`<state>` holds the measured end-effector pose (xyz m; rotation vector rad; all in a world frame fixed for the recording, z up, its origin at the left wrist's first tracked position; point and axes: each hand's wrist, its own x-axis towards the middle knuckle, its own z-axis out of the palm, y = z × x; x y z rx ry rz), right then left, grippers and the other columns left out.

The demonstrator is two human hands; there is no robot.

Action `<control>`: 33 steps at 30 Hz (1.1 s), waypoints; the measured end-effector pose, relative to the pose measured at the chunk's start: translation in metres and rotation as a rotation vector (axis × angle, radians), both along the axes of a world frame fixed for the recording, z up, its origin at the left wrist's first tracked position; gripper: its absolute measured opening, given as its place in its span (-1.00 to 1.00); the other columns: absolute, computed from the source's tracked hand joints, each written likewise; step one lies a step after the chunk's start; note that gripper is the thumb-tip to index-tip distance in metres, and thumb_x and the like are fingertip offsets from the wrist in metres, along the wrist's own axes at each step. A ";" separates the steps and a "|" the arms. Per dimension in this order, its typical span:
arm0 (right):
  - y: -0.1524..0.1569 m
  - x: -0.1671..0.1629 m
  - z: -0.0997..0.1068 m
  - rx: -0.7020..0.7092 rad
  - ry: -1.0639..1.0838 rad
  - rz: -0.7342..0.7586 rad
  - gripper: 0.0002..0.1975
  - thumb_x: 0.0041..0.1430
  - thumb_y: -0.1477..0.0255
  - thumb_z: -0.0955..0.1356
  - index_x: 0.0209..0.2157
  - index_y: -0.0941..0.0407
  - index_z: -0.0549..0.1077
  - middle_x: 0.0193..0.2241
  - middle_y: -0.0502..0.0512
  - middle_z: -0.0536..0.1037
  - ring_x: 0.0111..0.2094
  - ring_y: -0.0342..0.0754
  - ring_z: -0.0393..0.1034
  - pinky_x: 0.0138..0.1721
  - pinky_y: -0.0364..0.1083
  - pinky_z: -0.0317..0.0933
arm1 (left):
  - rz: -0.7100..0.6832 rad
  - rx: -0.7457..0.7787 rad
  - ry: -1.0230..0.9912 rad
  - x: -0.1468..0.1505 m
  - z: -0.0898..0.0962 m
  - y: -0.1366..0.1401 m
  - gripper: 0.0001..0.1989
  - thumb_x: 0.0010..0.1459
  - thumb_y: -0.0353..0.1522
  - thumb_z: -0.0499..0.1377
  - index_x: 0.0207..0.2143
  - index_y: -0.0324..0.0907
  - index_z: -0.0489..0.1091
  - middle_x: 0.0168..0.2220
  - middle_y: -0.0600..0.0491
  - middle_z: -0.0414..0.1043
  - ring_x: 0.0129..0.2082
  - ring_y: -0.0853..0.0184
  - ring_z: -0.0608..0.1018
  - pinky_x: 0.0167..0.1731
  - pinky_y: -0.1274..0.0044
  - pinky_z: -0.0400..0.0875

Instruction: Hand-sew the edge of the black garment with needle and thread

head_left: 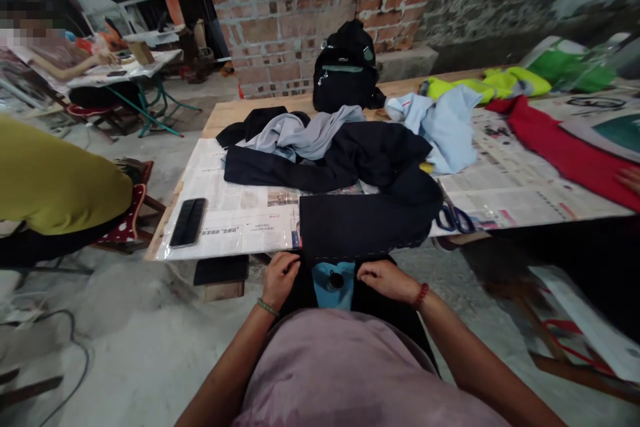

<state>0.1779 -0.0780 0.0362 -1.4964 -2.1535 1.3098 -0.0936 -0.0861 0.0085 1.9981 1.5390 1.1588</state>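
The left hand (281, 278) and right hand (389, 280) curl at the near edge of the newspaper-covered wooden table (213, 121); whether they pinch anything I cannot tell. Just beyond, a dark navy cloth garment (370, 223) lies flattened along that edge, presumably to put its pale stitches (345, 257) (a broken line) within reach. Farther in, its folds hide part of a crumpled grey cloth (345, 121).

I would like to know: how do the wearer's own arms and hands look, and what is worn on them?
Both hands, left and right, wear no visible gloves. A green beaded bracelet circles the left wrist, a red one the right. The visible forearms have no sleeves.
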 end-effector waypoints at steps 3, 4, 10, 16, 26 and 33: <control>-0.002 -0.003 0.004 -0.093 0.025 0.060 -0.81 -0.05 0.45 0.23 -0.48 0.14 0.48 -0.50 0.03 0.49 -0.48 -0.14 0.33 -0.44 -0.19 0.15 | -0.060 0.094 0.102 0.005 -0.007 -0.001 -0.84 0.04 -0.40 0.09 -0.30 -0.16 0.41 -0.34 0.01 0.36 -0.30 0.37 0.41 -0.26 0.50 0.36; -0.003 -0.004 0.006 -0.156 0.057 0.085 -0.82 -0.05 0.44 0.24 -0.48 0.14 0.47 -0.51 0.03 0.48 -0.52 -0.16 0.32 -0.49 -0.20 0.14 | -0.069 0.118 0.134 0.007 -0.008 -0.001 -0.83 0.04 -0.40 0.09 -0.29 -0.16 0.40 -0.33 0.00 0.36 -0.27 0.35 0.40 -0.23 0.48 0.35; -0.014 -0.021 0.003 -0.406 0.459 0.016 -0.77 -0.06 0.30 0.31 -0.44 0.18 0.46 -0.54 -0.01 0.39 -0.62 -0.25 0.23 -0.55 -0.22 0.13 | -0.089 0.065 0.374 0.018 -0.001 0.000 -0.67 -0.08 -0.31 0.19 -0.19 -0.13 0.37 -0.17 -0.06 0.31 -0.15 0.19 0.33 -0.17 0.33 0.25; -0.028 -0.047 -0.025 -0.450 0.771 -0.456 -0.71 -0.14 0.25 0.36 -0.43 0.20 0.43 -0.59 -0.05 0.35 -0.69 -0.30 0.14 -0.64 -0.23 0.01 | -0.049 0.000 0.548 0.029 0.004 0.004 -0.60 -0.09 -0.33 0.20 -0.12 -0.08 0.32 -0.04 -0.05 0.23 -0.04 0.12 0.24 -0.12 0.29 0.13; -0.023 -0.033 -0.041 -0.339 0.884 -0.807 -0.74 -0.13 0.26 0.34 -0.42 0.14 0.29 -0.72 -0.17 0.21 -0.77 -0.30 0.04 -0.71 -0.23 -0.10 | -0.158 -0.009 0.557 0.024 0.006 0.016 -0.58 -0.09 -0.57 0.06 -0.18 -0.04 0.38 -0.07 0.00 0.26 -0.08 0.17 0.27 -0.18 0.32 0.18; -0.029 -0.005 -0.042 -0.263 0.997 -0.862 -0.78 -0.07 0.30 0.33 -0.39 0.12 0.28 -0.71 -0.17 0.20 -0.76 -0.29 0.05 -0.68 -0.21 -0.04 | -0.163 -0.007 0.591 0.025 0.010 0.014 -0.56 -0.12 -0.57 0.08 -0.16 -0.05 0.36 -0.04 0.00 0.25 -0.07 0.15 0.26 -0.17 0.31 0.16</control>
